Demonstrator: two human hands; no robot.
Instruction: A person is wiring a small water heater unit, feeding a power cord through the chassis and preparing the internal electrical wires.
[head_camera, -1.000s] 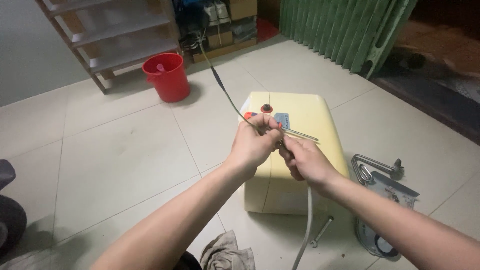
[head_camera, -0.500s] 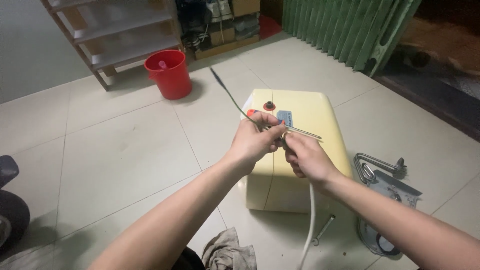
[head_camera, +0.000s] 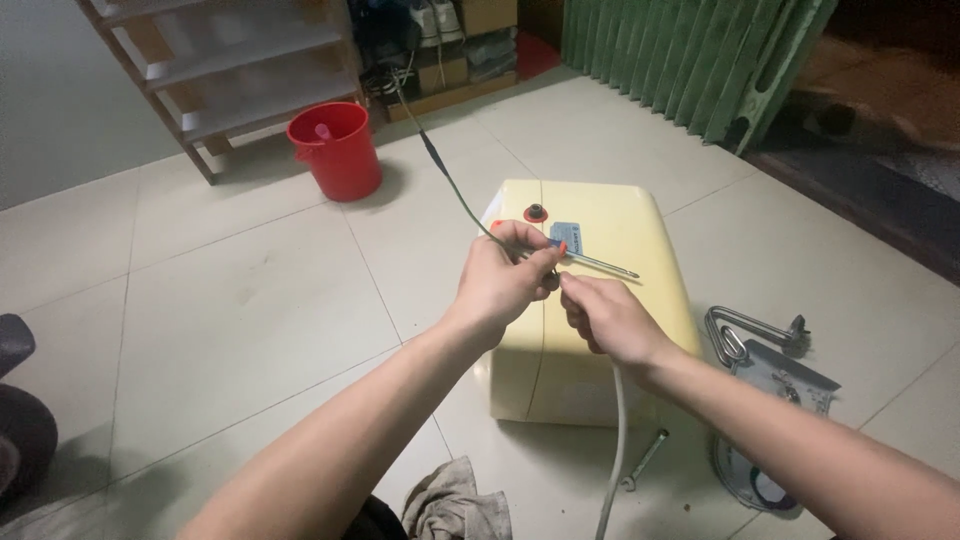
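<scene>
water heater casing (head_camera: 610, 300), pale yellow, lies flat on the tiled floor (head_camera: 230, 300). red bucket (head_camera: 337, 150) stands well apart, beside a shelf unit (head_camera: 220, 70). metal heating element (head_camera: 750, 335) lies just beside the casing. left hand (head_camera: 505, 285) is closed around a thin probe (head_camera: 600, 264) and dark cable (head_camera: 450, 185). right hand (head_camera: 605, 318) grips a white hose (head_camera: 618, 440).

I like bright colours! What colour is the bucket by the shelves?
The bucket is red, seen best in the head view, standing on the pale floor tiles.
</scene>
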